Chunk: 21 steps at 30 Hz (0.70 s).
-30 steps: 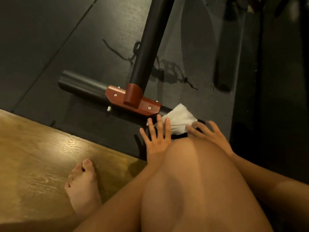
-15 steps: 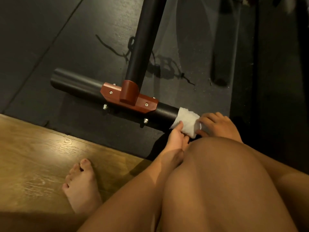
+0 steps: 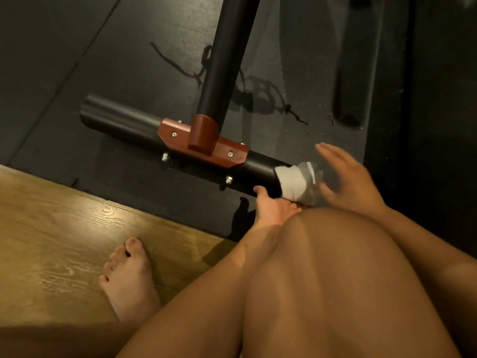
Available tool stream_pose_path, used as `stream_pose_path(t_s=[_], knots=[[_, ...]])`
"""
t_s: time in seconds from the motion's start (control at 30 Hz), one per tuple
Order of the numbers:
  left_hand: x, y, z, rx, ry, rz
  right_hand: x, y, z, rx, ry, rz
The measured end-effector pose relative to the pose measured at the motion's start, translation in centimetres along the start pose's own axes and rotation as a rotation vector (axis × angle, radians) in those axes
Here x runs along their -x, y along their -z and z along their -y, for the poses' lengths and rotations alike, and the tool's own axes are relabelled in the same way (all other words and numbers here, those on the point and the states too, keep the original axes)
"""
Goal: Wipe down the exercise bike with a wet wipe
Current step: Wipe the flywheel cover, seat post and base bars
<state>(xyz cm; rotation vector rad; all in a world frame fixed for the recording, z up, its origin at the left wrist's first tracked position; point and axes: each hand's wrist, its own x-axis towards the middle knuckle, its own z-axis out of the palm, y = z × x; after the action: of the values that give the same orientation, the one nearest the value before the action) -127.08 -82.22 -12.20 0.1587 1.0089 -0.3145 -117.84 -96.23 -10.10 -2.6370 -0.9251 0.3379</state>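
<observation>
draping the end of the black floor tube (image 3: 124, 120) at centre right, the white wet wipe (image 3: 291, 182) suggests early progress (red bracket (image 3: 178, 140), black post (image 3: 224, 60) likely remaining); right hand (image 3: 351, 179) fingers spread beside it, left hand (image 3: 271, 210) grip unclear.

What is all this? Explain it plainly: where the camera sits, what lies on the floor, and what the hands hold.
There is no machine at work here, only a person with bare hands. The camera sits on that person's head and looks down, so their knee fills the foreground and a bare foot rests on the wood floor. On the dark mat lies the bike's black base bar. A red bracket joins it to a slanted post. A white wipe is draped over the bar's right end. The left hand reaches in under the wipe, though whether it grips it is hidden. The right hand is blurred, with its fingers spread beside the wipe, holding nothing.
</observation>
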Motion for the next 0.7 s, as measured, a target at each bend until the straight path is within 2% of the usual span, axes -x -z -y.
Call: stream_pose_path(t_s=[0.03,0.07,0.13,0.2,0.23,0.3,0.37,0.43,0.5,0.6,0.67,0.7], knots=[[0.6,-0.4,-0.1,-0.053,0.009,-0.006,0.8,0.6,0.3,0.026,0.042,-0.12],[0.8,-0.7,0.0,-0.06,0.019,0.006,1.6,0.7,0.5,0.016,0.111,-0.158],[0.9,-0.8,-0.2,0.035,0.022,0.02,2.6,0.0,1.6,-0.117,0.191,0.016],[1.0,-0.5,-0.8,0.175,0.123,0.117,2.7,-2.2,1.9,-0.131,0.209,0.223],[0.9,0.0,-1.3,0.185,0.157,0.124,2.3,-3.3,1.6,-0.029,0.178,0.252],[0.6,1.0,-2.7,0.049,0.159,0.064,0.6,-4.7,1.4,0.091,0.136,0.181],[0.5,2.3,-3.8,-0.162,0.089,-0.014,-1.4,-5.0,2.2,0.114,0.171,0.156],[0.7,3.9,-4.7,-0.293,-0.015,-0.072,-3.4,-5.1,2.9,0.157,0.14,0.214],[1.2,5.6,-5.8,-0.286,-0.097,-0.136,-4.8,-5.7,3.8,0.237,0.083,0.299],[2.1,7.6,-7.2,-0.193,-0.198,-0.245,-6.1,-6.8,5.8,0.353,0.076,0.283],[2.4,8.5,-7.7,-0.127,-0.294,-0.312,-6.7,-7.7,7.3,0.271,0.075,0.235],[2.5,8.8,-7.8,-0.09,-0.337,-0.337,-6.9,-8.0,8.0,0.137,0.063,0.169]])
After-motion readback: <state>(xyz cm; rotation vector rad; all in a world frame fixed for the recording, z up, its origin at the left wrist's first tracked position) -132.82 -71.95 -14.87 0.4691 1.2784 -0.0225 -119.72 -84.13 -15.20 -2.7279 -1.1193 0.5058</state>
